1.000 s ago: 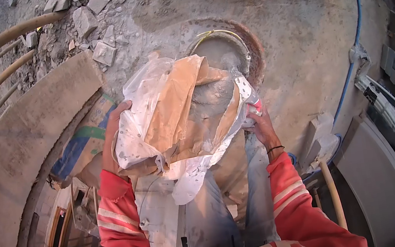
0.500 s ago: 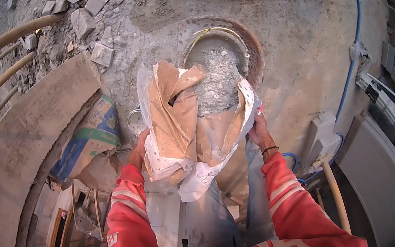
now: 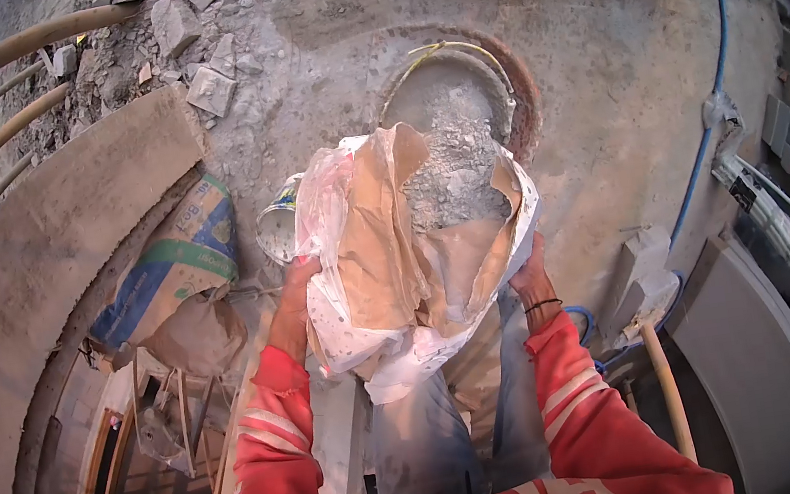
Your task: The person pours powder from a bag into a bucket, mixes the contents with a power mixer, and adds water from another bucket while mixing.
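Between my hands is a torn-open paper sack [image 3: 374, 240], brown inside and white outside, its mouth facing away from me. Grey powder and lumps [image 3: 459, 162] show beyond its torn edge, inside a round bucket [image 3: 502, 95] with a yellowish handle along its far rim. Where the sack overlaps the bucket, I cannot tell whether they touch. My left hand [image 3: 297, 296] is closed on the sack's left side, and my right hand [image 3: 533, 280] grips its right side, fingers partly hidden behind the paper.
A small paint-marked pail [image 3: 279, 225] stands left of the sack. Further left lies a blue-and-green printed bag [image 3: 172, 273] beside a concrete slab [image 3: 60, 233]. Broken rubble [image 3: 210, 91] covers the upper left. A blue hose [image 3: 698, 174] runs down the right, near pale blocks [image 3: 644, 278].
The sack has shifted right, with my left hand moving right and its left side folding inward. More of the small pail is now visible. My right hand keeps its hold.
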### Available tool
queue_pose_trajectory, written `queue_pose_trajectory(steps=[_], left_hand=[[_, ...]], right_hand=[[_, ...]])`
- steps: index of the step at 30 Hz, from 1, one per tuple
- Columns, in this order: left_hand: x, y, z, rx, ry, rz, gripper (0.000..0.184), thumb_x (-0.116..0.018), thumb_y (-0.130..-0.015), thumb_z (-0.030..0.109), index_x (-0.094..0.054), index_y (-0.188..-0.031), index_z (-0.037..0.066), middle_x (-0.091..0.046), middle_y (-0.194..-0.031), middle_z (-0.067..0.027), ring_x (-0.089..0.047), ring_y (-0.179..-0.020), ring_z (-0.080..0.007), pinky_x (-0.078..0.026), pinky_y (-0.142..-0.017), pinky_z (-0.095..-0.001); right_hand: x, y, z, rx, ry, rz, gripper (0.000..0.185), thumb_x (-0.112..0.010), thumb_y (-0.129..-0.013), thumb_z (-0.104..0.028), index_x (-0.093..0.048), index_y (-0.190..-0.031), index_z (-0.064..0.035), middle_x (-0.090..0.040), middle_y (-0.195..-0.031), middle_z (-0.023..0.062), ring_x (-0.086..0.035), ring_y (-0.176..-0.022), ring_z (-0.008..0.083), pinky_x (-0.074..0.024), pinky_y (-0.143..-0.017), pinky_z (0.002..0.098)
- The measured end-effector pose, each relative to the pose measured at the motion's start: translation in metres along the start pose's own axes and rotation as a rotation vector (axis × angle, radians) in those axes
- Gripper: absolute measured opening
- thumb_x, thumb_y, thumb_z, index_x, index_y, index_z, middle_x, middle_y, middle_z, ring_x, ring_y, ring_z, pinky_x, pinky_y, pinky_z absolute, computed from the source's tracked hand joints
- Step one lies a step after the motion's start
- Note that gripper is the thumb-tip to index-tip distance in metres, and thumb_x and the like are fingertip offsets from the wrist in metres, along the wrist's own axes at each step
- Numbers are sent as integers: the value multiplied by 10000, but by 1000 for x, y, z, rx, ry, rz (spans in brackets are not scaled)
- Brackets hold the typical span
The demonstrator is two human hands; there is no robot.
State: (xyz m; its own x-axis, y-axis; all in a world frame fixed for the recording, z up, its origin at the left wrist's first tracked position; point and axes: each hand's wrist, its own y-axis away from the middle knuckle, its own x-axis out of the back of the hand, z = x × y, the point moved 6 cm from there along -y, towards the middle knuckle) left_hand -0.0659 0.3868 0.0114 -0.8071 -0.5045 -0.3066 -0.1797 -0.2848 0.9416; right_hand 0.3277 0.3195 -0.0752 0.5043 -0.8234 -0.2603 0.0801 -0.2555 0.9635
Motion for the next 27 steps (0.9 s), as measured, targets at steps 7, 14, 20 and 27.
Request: queue_pose_trajectory(steps=[7, 14, 20, 27], left_hand=[[-54, 40, 29, 76, 194, 59, 545, -645, -937, 257, -533, -1426, 43, -691, -1270, -129, -726, -1046, -275, -597, -941, -431], [-74, 59, 25, 81, 194, 194, 552, -618, -964, 317, -530, -1432, 37, -683, -1291, -143, -698, -1093, -281, -551, -987, -397], [-51, 75, 15, -93, 111, 308, 526, -592, -977, 358, -564, -1400, 46, -679, -1286, -139, -692, -1066, -276, -547, -969, -392], [-79, 80, 19, 44, 227, 231, 524, -596, -989, 381, -569, -1407, 65, -671, -1305, -92, -684, -1119, -244, -551, -973, -368]], right_hand=[[-33, 13, -26, -1, 10, 82, 495, -407, -1018, -434, -638, -1294, -94, -704, -1218, 117, -689, -1096, 303, -566, -986, 462], [-60, 18, -43, 8, 43, 12, 531, -413, -1068, -510, -635, -1306, -90, -697, -1243, 118, -690, -1091, 298, -572, -976, 451], [-69, 4, -55, -7, 27, -88, 443, -456, -1089, -398, -609, -1355, -79, -680, -1268, 117, -676, -1113, 266, -566, -984, 429], [-74, -3, -55, 310, 239, -180, 441, -449, -1101, -318, -546, -1447, -61, -617, -1361, 93, -584, -1239, 214, -449, -1096, 361]])
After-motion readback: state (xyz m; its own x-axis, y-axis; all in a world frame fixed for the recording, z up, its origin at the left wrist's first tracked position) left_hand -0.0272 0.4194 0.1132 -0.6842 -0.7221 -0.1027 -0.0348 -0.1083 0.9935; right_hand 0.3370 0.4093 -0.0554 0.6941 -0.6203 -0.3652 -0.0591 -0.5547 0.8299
